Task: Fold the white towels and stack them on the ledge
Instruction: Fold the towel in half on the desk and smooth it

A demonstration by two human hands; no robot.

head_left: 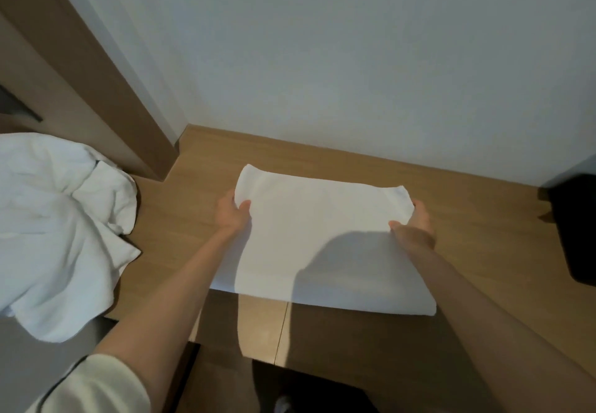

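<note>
A messy white pile (61,225) sits left and a black thing (574,228) right. The left hand (233,214) and right hand (414,230) pinch the folded towel's (322,238) far corners on the wooden ledge (483,219).

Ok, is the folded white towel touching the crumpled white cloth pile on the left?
Apart. The head view shows bare wooden ledge between the folded white towel and the crumpled white cloth pile.

folded towel (309,238): plain white, grey shadow across its near part | heap of towels (61,228): white, no pattern | ledge (483,225): light brown wood grain | wall (354,57): pale grey-white, plain | door frame (93,67): brown | sleeve (96,387): cream | object at right edge (577,228): black
</note>
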